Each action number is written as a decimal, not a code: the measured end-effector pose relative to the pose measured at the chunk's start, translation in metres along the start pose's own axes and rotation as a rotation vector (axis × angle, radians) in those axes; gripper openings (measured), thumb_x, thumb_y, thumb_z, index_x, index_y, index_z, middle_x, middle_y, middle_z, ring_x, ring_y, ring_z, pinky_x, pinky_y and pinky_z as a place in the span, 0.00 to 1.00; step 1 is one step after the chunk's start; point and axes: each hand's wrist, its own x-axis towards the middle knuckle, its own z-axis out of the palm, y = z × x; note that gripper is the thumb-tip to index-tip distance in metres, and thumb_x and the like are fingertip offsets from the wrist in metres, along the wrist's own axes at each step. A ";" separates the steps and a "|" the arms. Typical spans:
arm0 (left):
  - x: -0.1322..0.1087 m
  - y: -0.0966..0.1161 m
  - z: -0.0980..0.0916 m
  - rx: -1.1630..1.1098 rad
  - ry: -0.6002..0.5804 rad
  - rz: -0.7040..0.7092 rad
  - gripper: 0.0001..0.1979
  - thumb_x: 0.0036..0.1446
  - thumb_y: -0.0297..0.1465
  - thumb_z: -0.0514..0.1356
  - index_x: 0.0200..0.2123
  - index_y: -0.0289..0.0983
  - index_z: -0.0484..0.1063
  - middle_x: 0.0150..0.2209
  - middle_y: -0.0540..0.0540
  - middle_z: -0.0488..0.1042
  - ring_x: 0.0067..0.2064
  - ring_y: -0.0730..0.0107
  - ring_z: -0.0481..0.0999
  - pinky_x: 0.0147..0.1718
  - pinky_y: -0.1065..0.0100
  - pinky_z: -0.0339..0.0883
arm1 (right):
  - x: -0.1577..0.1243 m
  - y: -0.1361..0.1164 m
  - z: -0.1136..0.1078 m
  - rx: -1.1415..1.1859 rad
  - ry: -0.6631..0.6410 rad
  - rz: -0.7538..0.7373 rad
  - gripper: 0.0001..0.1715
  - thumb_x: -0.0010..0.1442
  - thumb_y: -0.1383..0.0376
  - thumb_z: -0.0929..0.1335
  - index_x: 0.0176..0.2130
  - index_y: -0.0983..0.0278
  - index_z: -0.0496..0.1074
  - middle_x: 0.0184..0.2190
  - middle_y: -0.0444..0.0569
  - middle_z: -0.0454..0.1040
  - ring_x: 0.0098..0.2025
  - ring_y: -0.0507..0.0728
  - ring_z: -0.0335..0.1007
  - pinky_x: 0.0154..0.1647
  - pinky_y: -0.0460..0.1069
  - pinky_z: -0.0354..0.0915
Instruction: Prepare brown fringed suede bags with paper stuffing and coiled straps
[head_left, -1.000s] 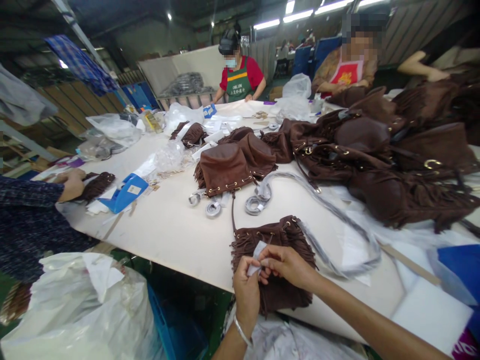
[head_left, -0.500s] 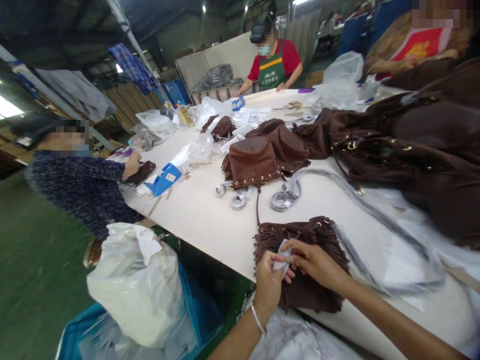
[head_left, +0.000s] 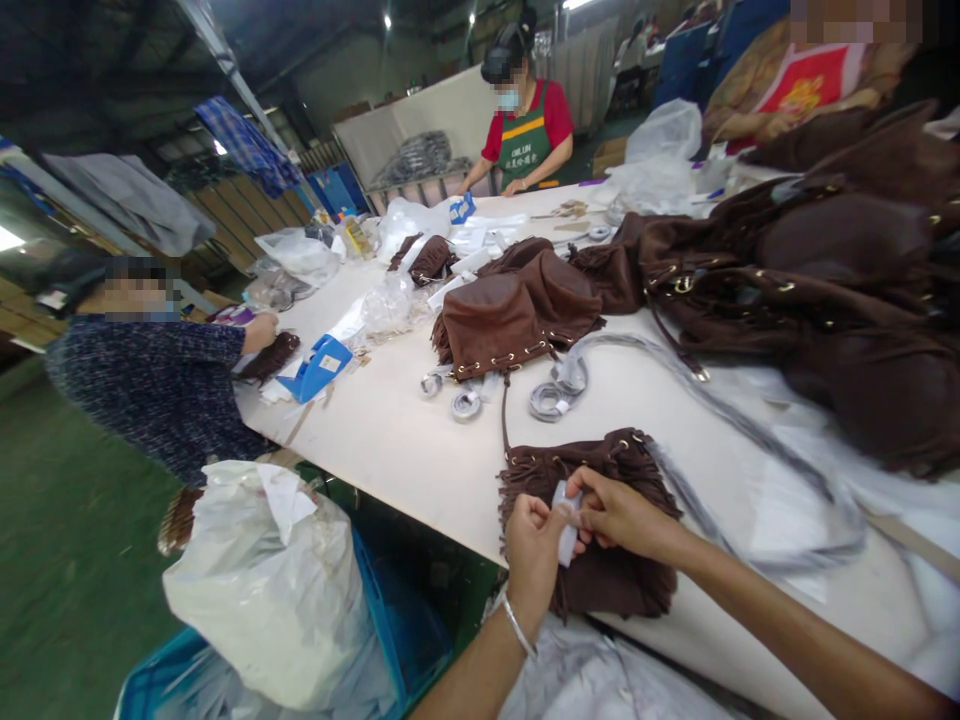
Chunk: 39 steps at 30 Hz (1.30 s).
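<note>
Both hands pinch a small piece of white tissue paper over a dark brown fringed bag. My left hand, with a silver bracelet at its wrist, grips the paper's left side. From the right, my right hand pinches its upper part. What the paper may be wrapped round is hidden. The bag lies on the table near its front edge, with gold eyelets along its top and a strap running up from its left corner. Just beyond it lie grey wrapped coils.
More brown bags are heaped across the table to the right. A blue tape dispenser stands at left, near a co-worker. Below, a white plastic bag bulges from a blue crate. Another co-worker stands at the far side.
The paper between my hands now looks narrower and more upright. My hands stay over the same bag. The whole view has shifted slightly, with most things appearing further left.
</note>
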 end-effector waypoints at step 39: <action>0.019 0.005 -0.061 0.179 -0.337 -0.324 0.32 0.44 0.61 0.58 0.37 0.38 0.62 0.21 0.47 0.74 0.16 0.69 0.70 0.14 0.74 0.54 | -0.060 0.004 -0.068 -0.547 0.833 0.093 0.28 0.58 0.48 0.65 0.54 0.56 0.61 0.54 0.52 0.68 0.53 0.64 0.66 0.51 0.57 0.63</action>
